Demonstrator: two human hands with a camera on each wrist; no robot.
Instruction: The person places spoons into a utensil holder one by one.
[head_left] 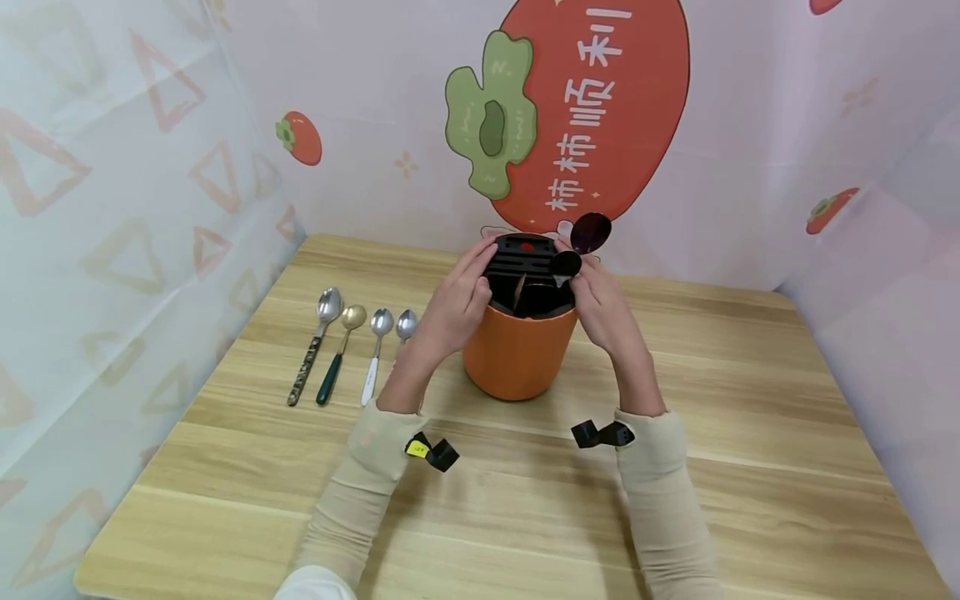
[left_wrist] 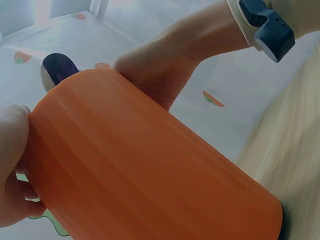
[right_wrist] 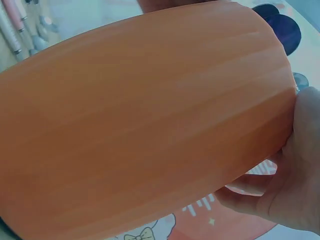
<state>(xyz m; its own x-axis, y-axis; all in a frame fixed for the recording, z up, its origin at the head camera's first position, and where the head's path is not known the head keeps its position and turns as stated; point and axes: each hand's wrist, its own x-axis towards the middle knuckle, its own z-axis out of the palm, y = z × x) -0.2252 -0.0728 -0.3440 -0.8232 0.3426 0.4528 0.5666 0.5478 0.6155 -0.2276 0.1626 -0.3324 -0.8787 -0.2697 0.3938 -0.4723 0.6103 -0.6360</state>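
Note:
An orange utensil holder (head_left: 517, 358) with a black divided insert (head_left: 528, 260) is upright at the middle of the wooden table. My left hand (head_left: 459, 304) grips its left side near the rim, with the fingers reaching round the back in the left wrist view. On the opposite side, my right hand (head_left: 603, 308) grips the holder too, its thumb by the rim and its fingers curled behind in the right wrist view. Two dark, shiny spoon heads, a larger one (head_left: 590, 232) and a smaller one (head_left: 565, 264), stick up at the holder's right; their handles are hidden.
Left of the holder several spoons lie in a row: one with a dark patterned handle (head_left: 303, 371), a gold one with a green handle (head_left: 330, 377), a white-handled one (head_left: 370, 381), and another spoon (head_left: 407, 323) partly behind my left arm. A printed wall covering (head_left: 375, 192) rises behind the table.

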